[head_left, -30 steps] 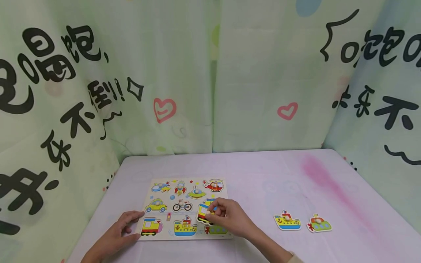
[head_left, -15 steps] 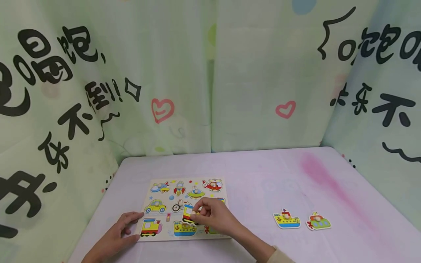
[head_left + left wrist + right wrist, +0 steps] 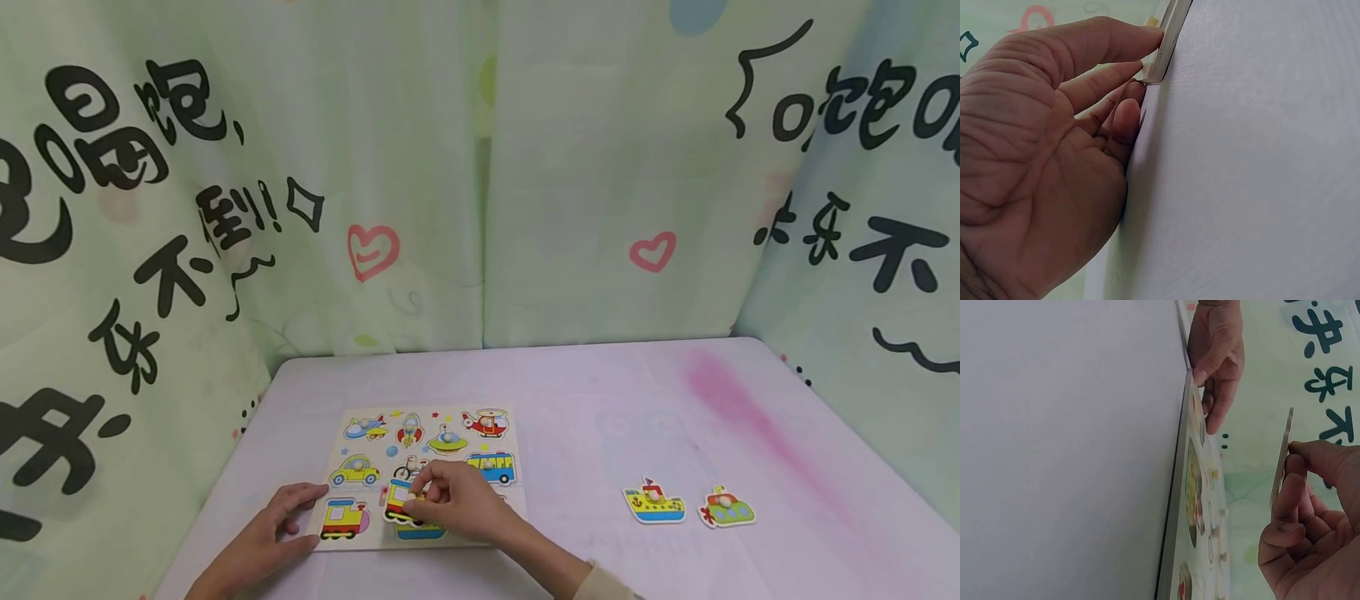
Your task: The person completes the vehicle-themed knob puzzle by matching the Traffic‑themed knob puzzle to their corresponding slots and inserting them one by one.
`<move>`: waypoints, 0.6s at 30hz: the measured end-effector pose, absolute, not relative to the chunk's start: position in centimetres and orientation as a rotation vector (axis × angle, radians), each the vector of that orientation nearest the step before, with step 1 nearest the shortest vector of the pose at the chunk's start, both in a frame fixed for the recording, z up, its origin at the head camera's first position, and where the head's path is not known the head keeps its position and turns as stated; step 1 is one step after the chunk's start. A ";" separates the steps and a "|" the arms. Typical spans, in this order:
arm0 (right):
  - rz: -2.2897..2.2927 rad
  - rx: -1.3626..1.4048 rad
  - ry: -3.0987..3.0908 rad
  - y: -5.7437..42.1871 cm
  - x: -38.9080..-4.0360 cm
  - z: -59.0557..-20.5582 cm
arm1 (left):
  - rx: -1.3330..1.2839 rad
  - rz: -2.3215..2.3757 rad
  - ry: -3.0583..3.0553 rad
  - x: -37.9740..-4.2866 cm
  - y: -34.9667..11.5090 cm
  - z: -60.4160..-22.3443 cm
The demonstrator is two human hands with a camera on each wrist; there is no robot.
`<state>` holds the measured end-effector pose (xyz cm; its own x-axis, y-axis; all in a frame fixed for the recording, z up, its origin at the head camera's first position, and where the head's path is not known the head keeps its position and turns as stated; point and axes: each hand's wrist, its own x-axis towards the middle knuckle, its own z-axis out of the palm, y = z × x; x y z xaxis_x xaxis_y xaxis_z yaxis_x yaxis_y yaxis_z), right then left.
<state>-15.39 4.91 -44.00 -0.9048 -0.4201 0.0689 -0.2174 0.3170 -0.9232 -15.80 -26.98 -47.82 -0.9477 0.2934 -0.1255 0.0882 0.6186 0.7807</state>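
On the table lies a wooden puzzle board [image 3: 378,540] with vehicle pictures. My left hand [image 3: 262,533] rests at its left edge, thumb near the lower corner and index finger farther up; in the left wrist view its fingertips touch the board edge [image 3: 1175,40]. My right hand [image 3: 465,504] pinches a train puzzle piece [image 3: 397,500] with thumb and fingers. The piece hangs over the board, tilted, overlapping the ship picture [image 3: 420,533] and close to the train picture [image 3: 343,518]. In the right wrist view this train piece [image 3: 1281,459] shows edge-on, apart from the board.
Right of the board lie a ship piece [image 3: 654,504] and a submarine piece [image 3: 726,508] on the white tabletop [image 3: 585,450]. A printed curtain [image 3: 562,208] stands behind the table and along both sides.
My right hand has carried the train piece leftward across the board, from over the bus picture to beside the train picture. The bus picture now shows fully. My left hand stays put.
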 end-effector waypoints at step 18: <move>-1.652 -0.670 2.355 1.5 -15.7 -45.2 | 0.424 1.269 2.595 -15.8 -27.3 -48.0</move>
<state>-15.74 1.53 -45.20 -0.8803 -0.4631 0.1027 -0.2543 0.2778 -0.9264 -15.75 -27.32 -47.98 -0.9338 0.3507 -0.0710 0.1592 0.5850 0.7953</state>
